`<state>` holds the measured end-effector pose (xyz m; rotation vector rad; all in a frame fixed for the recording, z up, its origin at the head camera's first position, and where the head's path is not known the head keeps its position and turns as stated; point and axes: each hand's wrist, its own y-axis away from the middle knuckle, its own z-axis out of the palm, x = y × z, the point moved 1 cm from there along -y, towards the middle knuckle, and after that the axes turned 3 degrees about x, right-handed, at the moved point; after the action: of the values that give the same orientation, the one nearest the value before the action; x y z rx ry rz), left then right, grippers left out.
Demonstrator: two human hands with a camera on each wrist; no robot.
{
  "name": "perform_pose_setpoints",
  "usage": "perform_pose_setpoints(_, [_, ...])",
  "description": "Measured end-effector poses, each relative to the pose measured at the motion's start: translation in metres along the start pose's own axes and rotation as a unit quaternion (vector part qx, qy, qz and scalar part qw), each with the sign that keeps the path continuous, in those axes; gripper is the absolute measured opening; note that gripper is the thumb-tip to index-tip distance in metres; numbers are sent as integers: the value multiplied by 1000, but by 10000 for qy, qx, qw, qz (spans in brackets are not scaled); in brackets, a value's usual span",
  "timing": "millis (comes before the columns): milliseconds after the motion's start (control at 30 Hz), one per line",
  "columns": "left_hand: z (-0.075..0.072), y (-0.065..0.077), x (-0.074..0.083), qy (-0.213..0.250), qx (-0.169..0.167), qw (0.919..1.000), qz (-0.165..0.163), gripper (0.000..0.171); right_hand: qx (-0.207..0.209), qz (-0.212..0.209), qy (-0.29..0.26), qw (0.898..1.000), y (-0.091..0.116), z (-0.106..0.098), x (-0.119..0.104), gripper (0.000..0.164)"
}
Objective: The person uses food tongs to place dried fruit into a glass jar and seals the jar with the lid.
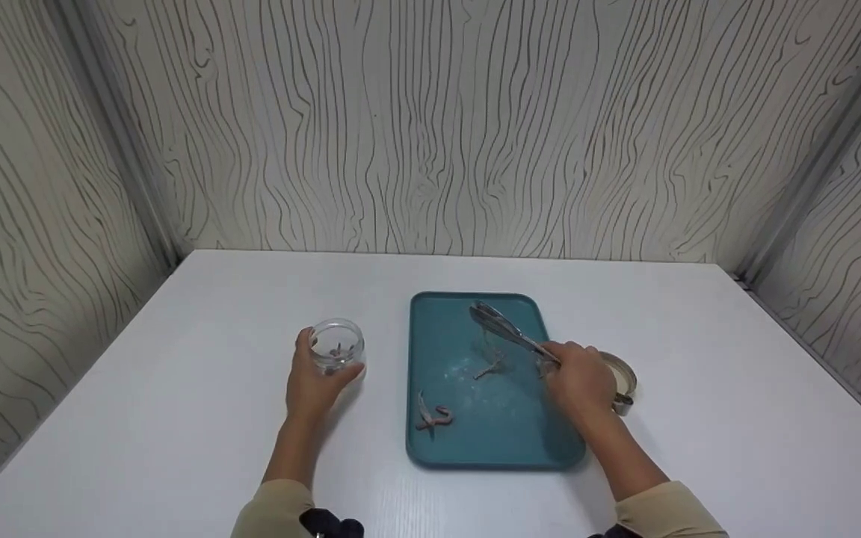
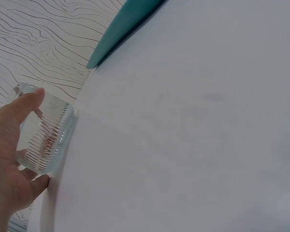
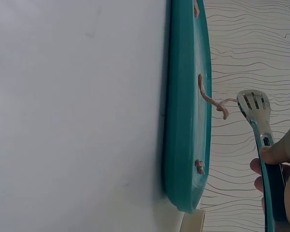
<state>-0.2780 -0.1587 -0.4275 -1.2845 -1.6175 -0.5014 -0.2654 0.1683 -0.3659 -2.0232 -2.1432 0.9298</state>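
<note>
My left hand [image 1: 315, 385] grips a small clear glass jar [image 1: 336, 365] left of the teal tray [image 1: 490, 448], thumb and fingers around its sides. Several brownish pieces lie inside the jar, seen through its ribbed wall in the left wrist view. Over the tray's right side my right hand [image 1: 581, 379] holds metal tongs [image 1: 504, 327] with slotted tips. From the tips dangles a thin pinkish-brown meat-like strip [image 3: 213, 102]; whether its lower end touches the tray I cannot tell. More curled strips [image 1: 436, 420] lie at the tray's near left corner.
Partly behind my right hand, right of the tray, stands a round pale container [image 1: 627, 371] with a small dark metallic part on its near side. Another brownish piece [image 3: 199, 166] lies on the tray. Wood-grain panels [image 1: 430, 127] enclose the white table [image 1: 176, 418] at the back and sides.
</note>
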Motion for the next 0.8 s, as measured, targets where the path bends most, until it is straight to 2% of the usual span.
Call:
perform_pose_setpoints(300, [1, 1, 1, 0, 73, 10000, -47, 89, 312, -90, -292, 9990, -1, -5, -3, 26])
perform_pose_setpoints(600, [2, 1, 2, -69, 81, 9998, -138, 90, 279, -41, -422, 9987, -5, -10, -7, 27])
perform_pose_setpoints(800, [2, -1, 0, -107, 62, 9999, -120, 90, 444, -103, -479, 9978, -10, -15, -14, 26])
